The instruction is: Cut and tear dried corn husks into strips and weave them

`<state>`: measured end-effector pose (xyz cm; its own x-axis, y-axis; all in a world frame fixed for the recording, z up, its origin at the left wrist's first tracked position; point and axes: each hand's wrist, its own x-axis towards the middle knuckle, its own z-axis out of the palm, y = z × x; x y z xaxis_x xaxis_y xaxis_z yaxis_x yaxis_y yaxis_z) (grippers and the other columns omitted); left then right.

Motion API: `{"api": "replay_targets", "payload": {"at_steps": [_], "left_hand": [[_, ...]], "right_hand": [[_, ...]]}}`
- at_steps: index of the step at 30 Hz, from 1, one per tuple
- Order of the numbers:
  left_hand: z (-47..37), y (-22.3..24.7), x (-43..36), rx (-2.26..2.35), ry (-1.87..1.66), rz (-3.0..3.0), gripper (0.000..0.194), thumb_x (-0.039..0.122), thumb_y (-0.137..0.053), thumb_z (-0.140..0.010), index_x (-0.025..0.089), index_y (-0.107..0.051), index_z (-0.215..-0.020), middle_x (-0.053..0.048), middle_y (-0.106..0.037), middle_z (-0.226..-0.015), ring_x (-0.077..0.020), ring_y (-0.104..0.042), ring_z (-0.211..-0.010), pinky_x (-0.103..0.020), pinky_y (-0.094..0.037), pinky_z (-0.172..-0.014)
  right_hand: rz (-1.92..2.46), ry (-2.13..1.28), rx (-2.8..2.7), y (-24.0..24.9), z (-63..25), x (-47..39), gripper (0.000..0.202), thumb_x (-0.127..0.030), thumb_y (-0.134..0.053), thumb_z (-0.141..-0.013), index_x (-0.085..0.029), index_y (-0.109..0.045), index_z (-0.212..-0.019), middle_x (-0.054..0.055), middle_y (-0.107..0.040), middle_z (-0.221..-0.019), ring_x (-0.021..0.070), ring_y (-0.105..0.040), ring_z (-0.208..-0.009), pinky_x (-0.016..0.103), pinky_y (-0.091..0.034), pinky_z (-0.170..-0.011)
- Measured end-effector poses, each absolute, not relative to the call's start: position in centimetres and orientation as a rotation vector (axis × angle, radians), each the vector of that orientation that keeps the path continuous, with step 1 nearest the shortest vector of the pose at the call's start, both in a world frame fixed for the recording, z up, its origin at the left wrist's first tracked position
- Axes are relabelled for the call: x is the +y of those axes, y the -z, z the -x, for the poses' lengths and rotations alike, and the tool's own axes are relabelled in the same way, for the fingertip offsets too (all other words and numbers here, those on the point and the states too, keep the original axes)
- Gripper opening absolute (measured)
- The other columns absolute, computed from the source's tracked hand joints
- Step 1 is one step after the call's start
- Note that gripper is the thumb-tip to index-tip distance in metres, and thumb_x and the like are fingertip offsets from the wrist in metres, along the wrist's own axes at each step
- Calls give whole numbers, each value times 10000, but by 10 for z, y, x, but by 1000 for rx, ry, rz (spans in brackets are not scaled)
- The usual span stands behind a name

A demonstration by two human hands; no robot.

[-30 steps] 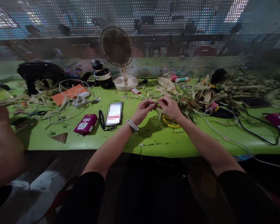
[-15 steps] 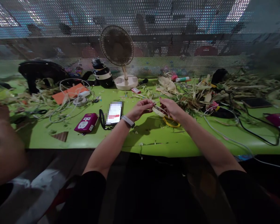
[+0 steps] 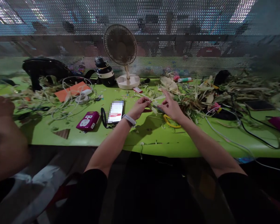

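Note:
In the middle of the head view, my left hand [image 3: 140,108] is closed in a pinch at the near end of a thin, pale corn husk strip [image 3: 158,98]. A watch with a light strap [image 3: 129,119] is on that wrist. To the right, my right hand [image 3: 172,109] has its index finger stretched up and apart from the thumb; its curled fingers are partly hidden. A yellow looped handle [image 3: 172,125], apparently of scissors, lies just below this hand. Whether the right hand touches the handle or the strip, I cannot tell.
A phone [image 3: 116,112] and a purple power block [image 3: 88,121] lie left of my hands. Behind stand a fan [image 3: 128,81] and a dark bottle [image 3: 106,74]. Heaped husks [image 3: 245,87] and cables [image 3: 228,133] cover the right side. Another person's arm [image 3: 6,140] is at far left.
My right index finger has lifted and straightened away from the thumb. The pale husk piece seen below my fingers is gone from there. My left hand stays pinched, and the view has shifted slightly.

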<state>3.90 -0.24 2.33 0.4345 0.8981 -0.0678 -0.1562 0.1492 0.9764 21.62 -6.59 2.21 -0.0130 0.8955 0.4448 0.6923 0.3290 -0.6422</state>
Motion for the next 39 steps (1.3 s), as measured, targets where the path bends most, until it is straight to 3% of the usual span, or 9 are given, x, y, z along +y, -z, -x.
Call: {"api": "replay_targets", "payload": {"at_steps": [3,6,9,13,15,20,26,32,39], "left_hand": [[-39,-24,-3,828,-904,-1189,185,183,-694,-766,186,-510,-744,44,-546,-665,-81,-564,-603,-252,-537,-609],[-39,-26,-4,854,-910,-1245,172,182,-677,-783,190,-509,-749,44,-548,-637,-78,-541,-564,-215,-475,-554],[-40,-27,-6,852,-919,-1392,147,152,-650,-790,186,-520,-732,45,-520,-587,-68,-492,-515,-187,-375,-489],[-40,-28,-12,648,-806,-1653,135,157,-682,-750,184,-552,-728,41,-505,-604,-68,-461,-525,-206,-375,-506],[-38,-30,-14,529,-728,-1742,135,181,-686,-747,186,-552,-732,38,-499,-610,-72,-454,-545,-211,-386,-527],[-33,-34,-13,433,-618,-1809,115,207,-646,-787,176,-540,-819,27,-520,-686,-80,-486,-619,-223,-419,-595],[-37,-26,-9,548,-755,-1658,332,204,-703,-755,184,-533,-1040,57,-523,-666,-90,-539,-636,-225,-445,-606],[-39,-25,-11,646,-703,-1333,294,266,-811,-647,157,-588,-806,27,-592,-764,-88,-592,-691,-280,-517,-709],[-42,-26,-12,670,-814,-1394,207,261,-780,-625,165,-662,-765,21,-602,-707,-57,-473,-612,-189,-339,-545]], "right_hand": [[1424,-128,-1951,-23,-215,-68,223,-239,-580,-859,-187,-686,-1048,80,-663,-893,222,-605,-860,358,-485,-801],[1473,-22,-2025,-23,-215,-69,178,-255,-524,-911,-193,-688,-881,102,-646,-914,247,-598,-899,377,-485,-807],[1476,104,-1963,-24,-214,-69,202,-280,-480,-941,-198,-664,-920,126,-635,-1017,270,-584,-988,408,-474,-875],[1346,163,-1930,-23,-214,-65,210,-307,-441,-961,-209,-627,-967,133,-626,-1159,278,-541,-1142,445,-397,-1021],[1288,69,-1958,-20,-215,-63,233,-331,-410,-973,-207,-605,-999,134,-639,-1157,270,-559,-1119,437,-413,-996],[1292,-52,-1934,-14,-218,-60,330,-454,-365,-986,-192,-565,-975,108,-668,-926,232,-601,-838,353,-464,-748],[1247,100,-1895,-12,-218,-58,343,-458,-355,-995,-204,-577,-937,104,-663,-921,228,-592,-871,350,-459,-771],[1227,179,-1872,-12,-217,-59,305,-415,-374,-998,-207,-592,-945,101,-667,-930,230,-602,-908,364,-474,-806],[1347,219,-1758,-10,-217,-60,315,-437,-368,-997,-206,-580,-963,94,-680,-899,219,-620,-840,324,-456,-733]]}}
